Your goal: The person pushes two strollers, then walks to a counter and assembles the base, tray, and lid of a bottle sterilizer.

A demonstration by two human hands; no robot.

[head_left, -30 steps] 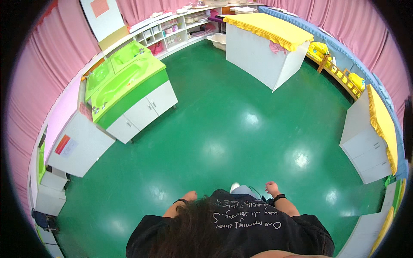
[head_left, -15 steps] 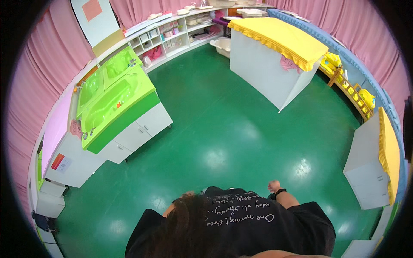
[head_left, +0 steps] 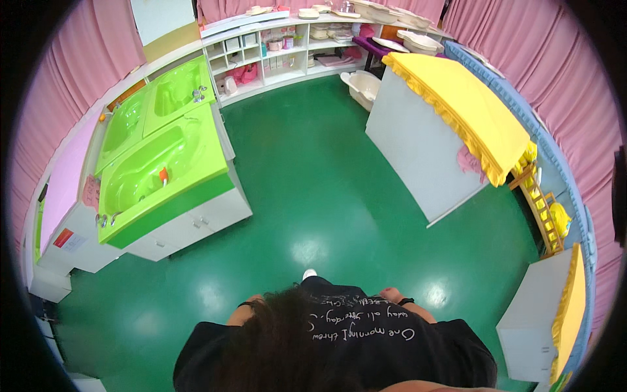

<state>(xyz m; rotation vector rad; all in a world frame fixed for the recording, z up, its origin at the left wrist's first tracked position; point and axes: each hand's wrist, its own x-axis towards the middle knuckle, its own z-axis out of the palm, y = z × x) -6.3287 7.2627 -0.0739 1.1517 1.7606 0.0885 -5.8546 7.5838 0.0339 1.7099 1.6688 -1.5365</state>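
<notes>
My right hand (head_left: 394, 295) hangs beside my body, a dark band round its wrist. Its fingers look curled in, and nothing shows in them; part of the hand is hidden behind the black shirt (head_left: 418, 336). My left hand (head_left: 255, 300) is low on the other side and mostly covered by dark hair (head_left: 281, 333), so its fingers do not show. Neither hand touches any furniture. One white shoe (head_left: 309, 274) pokes out ahead of my body on the green floor (head_left: 294, 163).
At left stands a bright green basin unit (head_left: 196, 193) with taps and white cupboard doors. White shelves (head_left: 284, 77) line the far wall. A yellow-topped cabinet (head_left: 418, 150) is at right, a pale tub (head_left: 362, 88) behind it. A second yellow-topped cabinet (head_left: 532, 333) stands nearer.
I have moved forward: the basin unit and the yellow-topped cabinet appear closer. My right hand has swung back toward my body, and a white shoe has come into view ahead.
</notes>
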